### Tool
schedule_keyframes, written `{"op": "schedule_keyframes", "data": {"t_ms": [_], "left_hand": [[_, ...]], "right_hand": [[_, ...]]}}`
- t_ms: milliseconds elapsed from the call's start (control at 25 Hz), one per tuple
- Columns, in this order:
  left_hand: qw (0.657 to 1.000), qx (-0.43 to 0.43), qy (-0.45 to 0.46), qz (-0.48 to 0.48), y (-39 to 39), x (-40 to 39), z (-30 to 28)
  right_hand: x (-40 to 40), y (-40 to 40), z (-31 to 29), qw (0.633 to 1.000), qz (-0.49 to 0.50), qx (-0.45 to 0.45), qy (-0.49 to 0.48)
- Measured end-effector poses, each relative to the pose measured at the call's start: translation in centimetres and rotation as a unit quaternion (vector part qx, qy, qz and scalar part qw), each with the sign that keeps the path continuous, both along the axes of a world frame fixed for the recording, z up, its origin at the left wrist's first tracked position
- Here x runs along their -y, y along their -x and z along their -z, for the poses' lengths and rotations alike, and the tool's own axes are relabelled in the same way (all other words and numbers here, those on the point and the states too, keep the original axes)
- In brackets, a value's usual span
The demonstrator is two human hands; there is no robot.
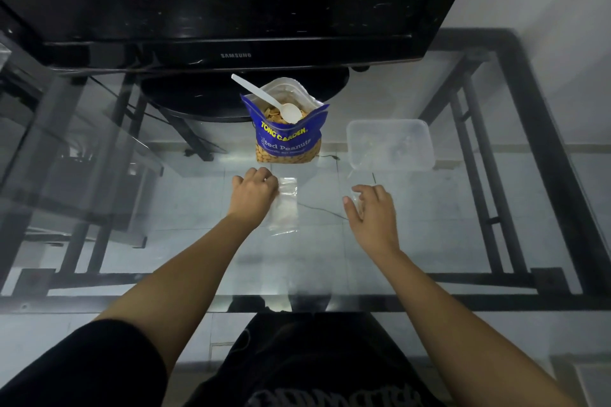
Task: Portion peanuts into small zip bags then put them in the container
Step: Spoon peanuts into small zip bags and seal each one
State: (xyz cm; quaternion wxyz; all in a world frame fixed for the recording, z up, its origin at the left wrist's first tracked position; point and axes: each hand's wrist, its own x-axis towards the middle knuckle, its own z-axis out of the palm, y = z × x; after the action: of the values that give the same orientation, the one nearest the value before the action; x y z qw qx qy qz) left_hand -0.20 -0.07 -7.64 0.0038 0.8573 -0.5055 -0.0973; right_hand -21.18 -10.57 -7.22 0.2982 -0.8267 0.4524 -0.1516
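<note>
Now left hand (253,190) grip curled on flat clear zip bag (287,205); right hand (372,208) grip pinching crinkled filled bag (357,205).

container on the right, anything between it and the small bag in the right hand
Nothing visible does. The right hand holds a small bag just in front of the clear container; only bare glass table lies between them. The peanut bag stands off to the left.
</note>
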Motion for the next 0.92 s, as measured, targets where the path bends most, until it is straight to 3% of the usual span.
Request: {"op": "schedule_keyframes", "data": {"t_ms": [80,200,320,480,560,680,800,920], "left_hand": [[0.999,-0.024,0.024,0.014,0.0,0.1,-1.2],[0.975,-0.209,0.073,0.032,-0.3,0.3,-4.9],[0.896,-0.425,0.123,-0.043,-0.7,0.5,-9.2],[0.75,-0.601,0.23,-0.154,-1.3,0.3,-14.0],[0.689,-0.656,0.26,-0.166,-1.7,0.4,-15.9],[0.636,-0.704,0.279,-0.147,-2.3,0.7,-18.2],[0.629,-0.709,0.291,-0.129,-2.9,1.1,-20.1],[0.713,-0.631,0.29,-0.101,-3.3,1.3,-21.7]], "right_hand": [[-0.8,-1.1,-0.7,0.996,-0.025,0.027,-0.077],[-1.8,-3.1,-2.1,0.973,-0.051,0.053,-0.217],[-2.0,-5.0,-3.6,0.939,-0.038,0.133,-0.315],[-0.4,-6.6,-8.0,0.905,-0.017,0.256,-0.338],[0.7,-7.1,-10.9,0.911,-0.051,0.263,-0.314],[2.3,-7.8,-14.4,0.927,-0.1,0.245,-0.265],[3.8,-8.6,-16.7,0.937,-0.128,0.226,-0.232],[4.2,-9.1,-18.3,0.941,-0.138,0.219,-0.217]]}}
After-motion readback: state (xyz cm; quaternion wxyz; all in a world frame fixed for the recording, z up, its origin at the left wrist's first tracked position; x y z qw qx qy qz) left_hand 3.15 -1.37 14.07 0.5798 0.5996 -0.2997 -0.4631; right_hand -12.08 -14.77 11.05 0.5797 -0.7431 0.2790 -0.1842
